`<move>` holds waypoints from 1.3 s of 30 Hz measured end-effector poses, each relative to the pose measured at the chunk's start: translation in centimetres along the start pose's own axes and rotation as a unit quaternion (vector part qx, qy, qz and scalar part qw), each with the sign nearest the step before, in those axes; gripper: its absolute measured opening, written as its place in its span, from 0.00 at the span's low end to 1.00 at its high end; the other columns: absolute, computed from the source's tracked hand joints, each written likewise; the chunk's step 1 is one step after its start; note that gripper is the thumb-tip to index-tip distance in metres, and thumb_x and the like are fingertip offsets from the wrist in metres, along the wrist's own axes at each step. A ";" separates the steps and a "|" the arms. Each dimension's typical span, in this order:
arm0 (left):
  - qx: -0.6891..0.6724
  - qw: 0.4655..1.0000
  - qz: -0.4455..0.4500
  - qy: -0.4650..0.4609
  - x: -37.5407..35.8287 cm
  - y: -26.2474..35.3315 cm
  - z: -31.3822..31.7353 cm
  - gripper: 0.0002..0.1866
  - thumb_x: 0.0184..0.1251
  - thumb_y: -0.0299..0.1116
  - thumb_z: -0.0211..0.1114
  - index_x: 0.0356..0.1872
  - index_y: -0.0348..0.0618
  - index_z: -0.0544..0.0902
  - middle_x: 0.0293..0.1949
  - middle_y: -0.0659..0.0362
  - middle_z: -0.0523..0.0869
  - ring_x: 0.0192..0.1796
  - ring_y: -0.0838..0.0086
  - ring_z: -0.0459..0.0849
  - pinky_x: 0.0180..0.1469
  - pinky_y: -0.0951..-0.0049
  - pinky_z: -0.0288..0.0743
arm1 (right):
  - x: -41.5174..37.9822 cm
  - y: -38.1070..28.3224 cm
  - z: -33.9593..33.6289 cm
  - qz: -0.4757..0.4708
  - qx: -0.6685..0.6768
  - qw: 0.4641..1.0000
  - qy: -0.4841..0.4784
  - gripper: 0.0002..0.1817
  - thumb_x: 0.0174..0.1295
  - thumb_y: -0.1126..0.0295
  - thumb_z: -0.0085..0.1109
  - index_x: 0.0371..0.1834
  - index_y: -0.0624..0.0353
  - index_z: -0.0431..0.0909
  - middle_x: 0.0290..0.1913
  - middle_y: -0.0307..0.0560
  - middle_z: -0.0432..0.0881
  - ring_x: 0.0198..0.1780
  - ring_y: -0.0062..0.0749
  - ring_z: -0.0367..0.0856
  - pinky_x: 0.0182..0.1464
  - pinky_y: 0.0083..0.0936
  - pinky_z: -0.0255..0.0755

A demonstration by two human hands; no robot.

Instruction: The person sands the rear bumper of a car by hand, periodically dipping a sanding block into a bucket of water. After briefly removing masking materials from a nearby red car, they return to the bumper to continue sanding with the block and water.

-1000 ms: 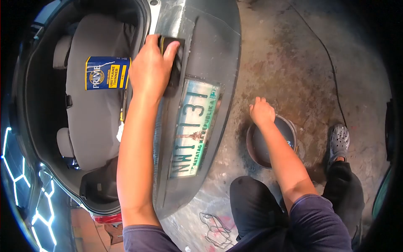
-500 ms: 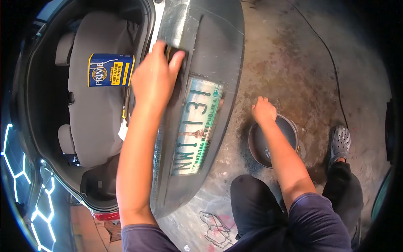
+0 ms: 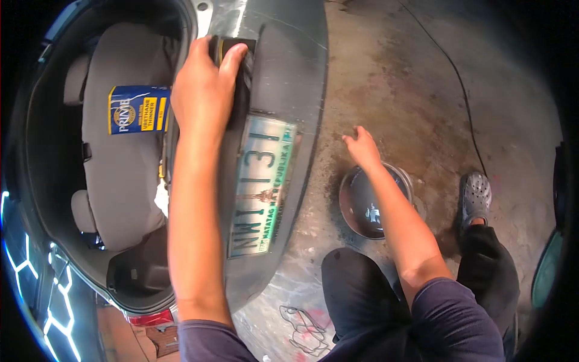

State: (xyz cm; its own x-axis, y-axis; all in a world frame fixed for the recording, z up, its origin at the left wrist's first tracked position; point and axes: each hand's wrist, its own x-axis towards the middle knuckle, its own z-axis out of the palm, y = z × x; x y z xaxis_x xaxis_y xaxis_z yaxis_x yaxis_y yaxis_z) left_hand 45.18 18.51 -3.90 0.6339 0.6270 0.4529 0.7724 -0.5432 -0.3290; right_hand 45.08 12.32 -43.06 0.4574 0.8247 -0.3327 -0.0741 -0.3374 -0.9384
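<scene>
The dark sanding block [image 3: 238, 66] sits pressed flat against the grey, dull-sanded rear bumper [image 3: 289, 78], just above the licence plate [image 3: 262, 184]. Its long axis runs along the line of my forearm, up and down in my view, with the far end pointing away from me toward the top edge of the bumper. My left hand [image 3: 202, 90] is wrapped over it, fingers curled across the top and thumb on the near side, gripping it firmly.

The plate lies lengthwise down the bumper, its letters reading sideways from where I crouch. To the left of my arm the boot stands open, and on the grey seat back [image 3: 114, 157] inside lies a blue and yellow thinner can [image 3: 137, 109].

My right hand [image 3: 362, 148] is held open with fingers spread, empty, hovering just past the rim of the dark round basin [image 3: 362, 211] on the stained concrete floor [image 3: 410, 90]. My right foot in a grey clog [image 3: 474, 196] rests beside the basin.
</scene>
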 end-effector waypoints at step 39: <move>-0.680 0.535 -0.502 -0.020 -27.4 6.1 11.0 0.06 0.84 0.31 0.55 0.47 0.41 0.78 0.44 0.59 0.85 0.45 0.75 0.87 0.48 0.68 0.86 | -2.6 -7.4 -11.1 0.015 0.157 0.947 -0.280 0.25 0.73 0.62 0.62 0.66 0.68 0.77 0.56 0.49 0.87 0.54 0.33 0.85 0.59 0.33 0.77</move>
State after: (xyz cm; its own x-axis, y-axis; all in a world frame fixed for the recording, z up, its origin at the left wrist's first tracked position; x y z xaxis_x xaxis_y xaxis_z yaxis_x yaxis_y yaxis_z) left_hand 32.94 4.14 -27.42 -0.0521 0.9802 -0.1911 -0.0011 0.1913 0.9815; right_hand 54.31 7.60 -34.23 -0.0852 0.9580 -0.2739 -0.3794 -0.2854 -0.8801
